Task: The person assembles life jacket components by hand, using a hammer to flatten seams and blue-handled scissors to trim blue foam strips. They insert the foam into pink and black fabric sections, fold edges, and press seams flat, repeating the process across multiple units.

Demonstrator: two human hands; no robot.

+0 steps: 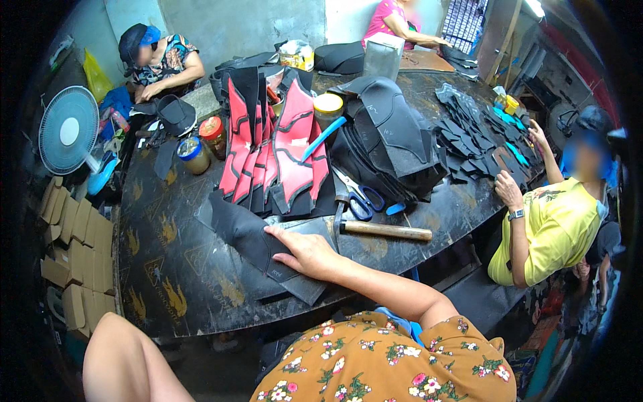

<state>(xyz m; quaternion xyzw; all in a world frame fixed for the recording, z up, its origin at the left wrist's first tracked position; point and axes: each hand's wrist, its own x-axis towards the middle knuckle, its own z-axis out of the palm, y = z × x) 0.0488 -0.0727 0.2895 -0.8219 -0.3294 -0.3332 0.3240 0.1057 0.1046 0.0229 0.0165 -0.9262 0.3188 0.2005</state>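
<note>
My right hand lies palm down on a black shoe-upper piece, its fingers stretched out and pointing left. Beneath that piece is a flat dark grey slab or sheet near the table's front edge. My left hand is out of view; only a bent bare limb shows at the lower left. Just right of my right hand rests a hammer with a wooden handle, and behind it scissors with blue handles. Beyond my hand stand red pieces with black edges, a blue strip-like tool leaning on them.
A tall stack of black upper pieces stands right of the red ones. Jars are on the left. Loose black pieces cover the right side, near a person in yellow. Two other people sit beyond. A fan and cardboard boxes stand left.
</note>
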